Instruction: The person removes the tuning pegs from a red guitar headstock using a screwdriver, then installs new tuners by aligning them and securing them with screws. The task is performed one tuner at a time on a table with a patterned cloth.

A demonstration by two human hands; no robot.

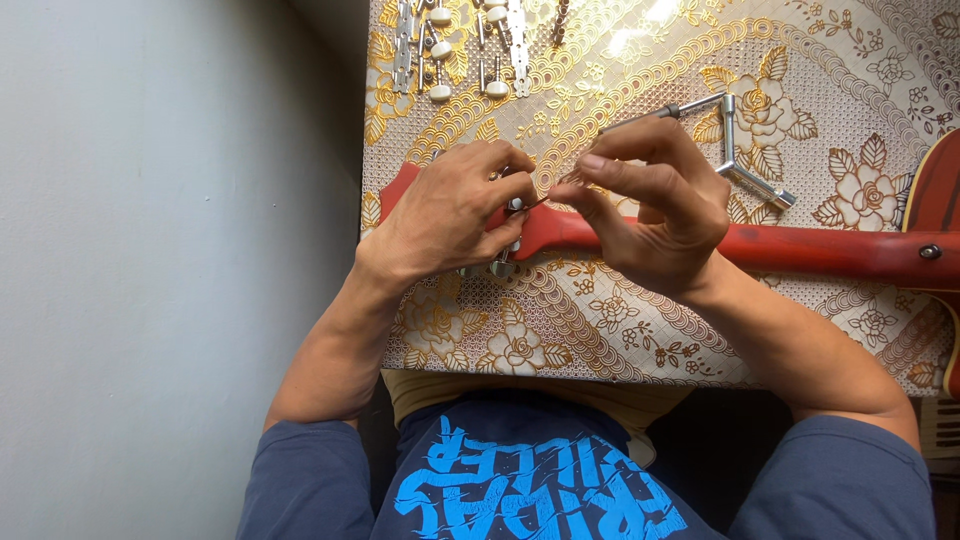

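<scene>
A red guitar neck lies across the table, its headstock to the left. My left hand rests on the headstock, fingers curled over its metal tuning pegs. My right hand sits just right of it, pinching a thin metal string or wire between thumb and fingertips, which nearly touch my left fingers. A silver T-shaped wrench lies on the table behind my right hand.
The table wears a gold and white floral cloth. Loose tuning machines with white knobs lie at the far left corner. The red guitar body is at the right edge. A pale floor lies left of the table.
</scene>
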